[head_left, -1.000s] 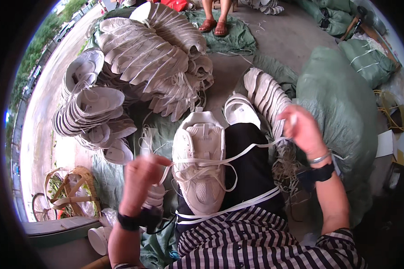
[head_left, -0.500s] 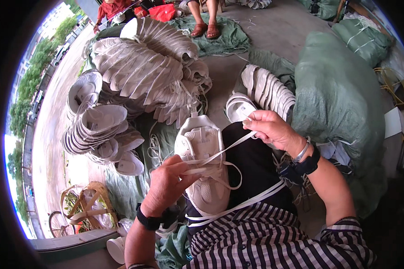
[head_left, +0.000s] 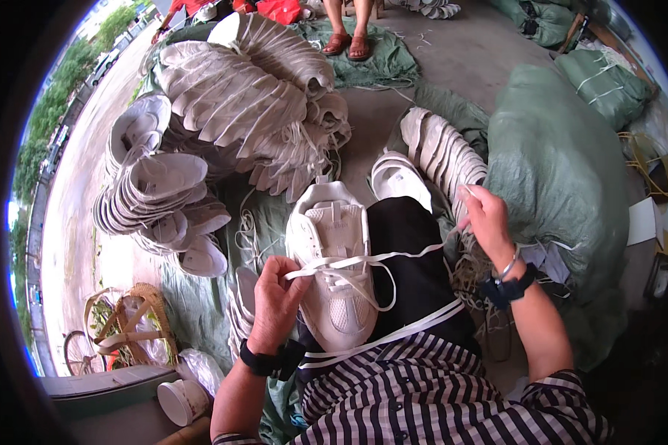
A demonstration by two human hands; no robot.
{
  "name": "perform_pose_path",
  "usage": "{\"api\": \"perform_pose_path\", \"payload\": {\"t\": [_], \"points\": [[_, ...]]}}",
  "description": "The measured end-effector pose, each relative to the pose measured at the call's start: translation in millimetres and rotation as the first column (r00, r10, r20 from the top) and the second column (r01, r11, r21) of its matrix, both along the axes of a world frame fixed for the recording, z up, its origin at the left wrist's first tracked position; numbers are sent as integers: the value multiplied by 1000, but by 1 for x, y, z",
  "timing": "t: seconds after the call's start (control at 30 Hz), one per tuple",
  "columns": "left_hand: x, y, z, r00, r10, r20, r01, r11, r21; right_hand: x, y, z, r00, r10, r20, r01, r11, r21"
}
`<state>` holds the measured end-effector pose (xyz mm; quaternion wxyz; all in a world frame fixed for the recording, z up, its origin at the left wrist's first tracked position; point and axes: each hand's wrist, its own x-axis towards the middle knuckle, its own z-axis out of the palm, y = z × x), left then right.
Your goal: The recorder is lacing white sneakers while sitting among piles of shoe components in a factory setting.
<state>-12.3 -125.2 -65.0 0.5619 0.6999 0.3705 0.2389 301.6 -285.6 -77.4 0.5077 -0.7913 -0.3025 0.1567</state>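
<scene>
**White shoe on the lap, lace pulled across**

The white shoe (head_left: 332,274) lies on the person's lap, on the black trouser leg (head_left: 416,259), toe pointing away. A white lace (head_left: 364,261) runs across its eyelets. The left hand (head_left: 274,300) pinches one end of the lace against the shoe's near side, fingers curled tight. The right hand (head_left: 486,222) is out to the side, well apart from the shoe, its fingers closed on the far end so the lace is drawn taut.

It looks like the lacing step, mid-pull. The next move likely calls for a steady left-hand hold while the free end is aimed at another eyelet.

Stacks of shoes (head_left: 223,96) lie ahead on the ground, with a green sack (head_left: 564,163) to the right.
</scene>
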Motion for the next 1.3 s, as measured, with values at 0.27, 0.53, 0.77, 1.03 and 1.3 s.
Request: {"api": "perform_pose_path", "payload": {"t": [0.27,0.53,0.77,1.03,1.3], "points": [[-4,16,-3,1000,-3,-27,8,980,200,-126,-9,32,656,593,-467,-684,729,-35],[-1,48,26,923,133,361,54,883,-465,-92,7,53,609,678,-413,-735,677,28],[-34,119,16,850,344,400,-99,849,-519,-87,34,22,564,700,-438,-682,694,230],[-124,169,20,792,512,332,-349,826,-443,-96,43,42,840,405,-360,-302,902,309],[-153,159,-17,881,467,78,-421,849,-320,-60,0,35,833,531,-155,-541,840,-32]]}}
